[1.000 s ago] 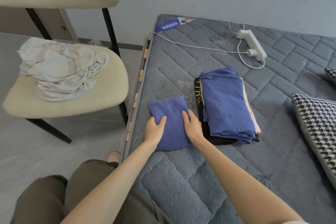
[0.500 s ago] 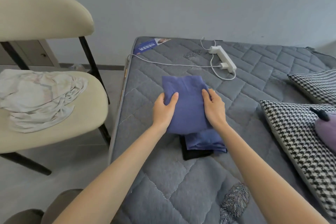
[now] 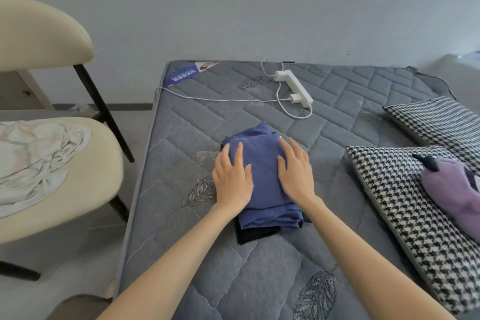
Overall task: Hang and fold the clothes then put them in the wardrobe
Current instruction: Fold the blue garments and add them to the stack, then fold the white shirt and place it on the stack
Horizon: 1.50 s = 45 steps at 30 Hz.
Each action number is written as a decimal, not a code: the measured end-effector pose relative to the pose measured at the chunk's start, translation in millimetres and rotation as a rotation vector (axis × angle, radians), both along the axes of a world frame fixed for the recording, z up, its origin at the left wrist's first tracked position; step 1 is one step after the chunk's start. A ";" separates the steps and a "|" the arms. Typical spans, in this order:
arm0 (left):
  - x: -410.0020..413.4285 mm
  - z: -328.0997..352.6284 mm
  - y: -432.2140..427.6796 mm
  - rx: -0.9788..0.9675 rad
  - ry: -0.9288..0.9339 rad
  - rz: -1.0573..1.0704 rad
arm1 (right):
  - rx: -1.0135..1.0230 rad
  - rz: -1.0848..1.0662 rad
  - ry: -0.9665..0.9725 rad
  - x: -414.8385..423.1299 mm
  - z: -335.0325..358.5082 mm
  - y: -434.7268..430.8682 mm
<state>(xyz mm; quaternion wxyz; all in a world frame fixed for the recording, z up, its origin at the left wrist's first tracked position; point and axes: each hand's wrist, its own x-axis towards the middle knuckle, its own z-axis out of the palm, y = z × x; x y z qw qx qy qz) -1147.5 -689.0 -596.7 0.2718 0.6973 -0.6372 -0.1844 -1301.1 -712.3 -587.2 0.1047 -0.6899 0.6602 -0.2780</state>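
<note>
Two hands, the left hand (image 3: 232, 181) and the right hand (image 3: 295, 173), flat on one stack of folded clothes (image 3: 262, 179). Two blue garments and one black one visible in that stack. Left of the hands, one cream chair (image 3: 65, 189) with one crumpled pale garment (image 3: 33, 161). Right of the hands, two houndstooth pillows (image 3: 405, 215) and one purple plush toy (image 3: 454, 187). Beyond the hands, one white power strip (image 3: 294, 88), one plug in it.

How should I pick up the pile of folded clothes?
Slide both hands, left and right, under the pile from its two long sides, probably beneath the black piece at the bottom. The layers are loose and stacked, so lifting only the top would likely split them.
</note>
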 end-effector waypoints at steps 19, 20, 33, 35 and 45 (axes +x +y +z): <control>-27.6 -75.2 -21.9 0.073 -0.231 -0.133 | 0.090 0.281 0.648 -5.1 -79.9 -19.8; -26.7 -75.4 -22.0 0.080 -0.222 -0.139 | 0.126 0.279 0.674 -4.9 -81.2 -21.1; 14.7 -13.7 -12.2 0.270 -0.393 -0.360 | 0.223 0.248 0.388 5.4 -32.3 -21.3; 25.9 5.9 -11.8 0.197 -0.405 -0.346 | 0.227 0.229 0.378 8.4 -14.8 -24.2; 99.2 78.8 27.1 -0.124 -0.214 -0.119 | -0.036 0.356 -0.183 85.6 75.3 3.8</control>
